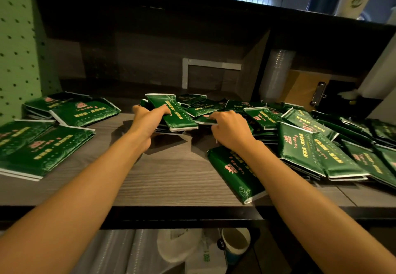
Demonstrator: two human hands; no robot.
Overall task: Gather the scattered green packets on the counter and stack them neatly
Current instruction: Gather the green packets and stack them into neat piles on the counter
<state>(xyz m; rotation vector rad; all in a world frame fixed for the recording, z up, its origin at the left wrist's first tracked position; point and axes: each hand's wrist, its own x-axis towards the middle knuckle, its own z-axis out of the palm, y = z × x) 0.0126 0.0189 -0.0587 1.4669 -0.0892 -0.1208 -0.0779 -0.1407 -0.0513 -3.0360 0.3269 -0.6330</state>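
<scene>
Glossy green foil packets (300, 142) w/ gold-pink print (writing too blurred to read) — too many to count. L hand (145, 121) grips a small stack (175, 115), thumb on top; R hand (230, 130) pinches one packet (203, 121) just beside it. A loose heap lies right of the R hand, at least four left of the L hand — all on a grey wood-grain counter (167, 177).

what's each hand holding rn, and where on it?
Left hand grips a small stack of green packets along its left side, thumb on top. Right hand pinches another packet by its right end; the exact contact is hidden.
</scene>
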